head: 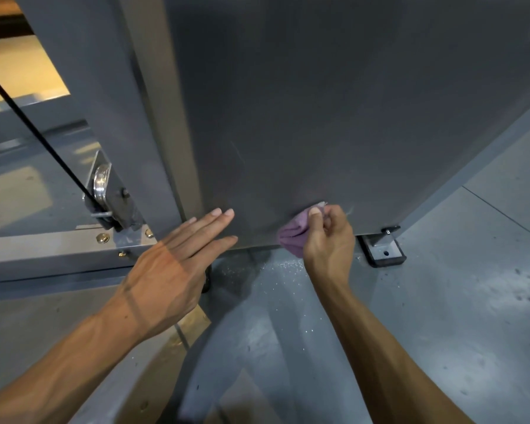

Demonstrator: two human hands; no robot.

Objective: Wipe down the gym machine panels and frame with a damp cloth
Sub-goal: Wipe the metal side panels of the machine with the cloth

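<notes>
A large dark grey panel (334, 102) of the gym machine fills the upper view. My right hand (329, 237) grips a bunched purple cloth (292, 234) and holds it against the panel's bottom edge. My left hand (178, 258) lies flat with straight fingers on the panel's lower left corner, beside the grey upright frame post (110, 96).
A black cable (34, 130) runs down to a chrome pulley (100, 185) on the post's left. A horizontal frame beam with brass bolts (58, 252) lies below it. A black foot bracket (383, 250) sits at the panel's right corner. Grey floor (456, 301) spreads underneath.
</notes>
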